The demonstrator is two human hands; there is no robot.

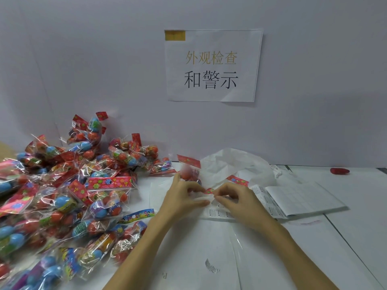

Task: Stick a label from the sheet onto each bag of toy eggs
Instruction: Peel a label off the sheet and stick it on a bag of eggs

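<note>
A big heap of bags of toy eggs (pixel 62 195) covers the worktop (pixel 356 206) to the left of the label sheet (pixel 218 213); each clear bag holds blue, red and purple eggs under a red flowered header card. The heap runs back to the wall and spills toward the near edge, its nearest bags lying just beside the left forearm.

Just behind the label sheet stands one bag (pixel 189 171), blurred, with its red header uppermost. The left hand (pixel 184 197) has its fingers curled, the upper ones against this bag, the thumb down at the sheet's left end. The right hand (pixel 234 200) meets it, fingers bent and pinching at a small red-patterned piece (pixel 209 191) between the two hands; whether it holds a label there I cannot tell.

The label sheet lies flat under both hands, rows of small printed labels showing along its near edge. To its right lies an open booklet of sheets (pixel 293 200). Behind it sits crumpled white plastic (pixel 240 164), with another red header (pixel 237 180) poking out. Farther right of the sheet, by the wall, lies a small red object (pixel 339 171). On the wall above hangs a paper notice (pixel 212 65) with printed characters. A loose label (pixel 211 266) lies nearer than the sheet.
</note>
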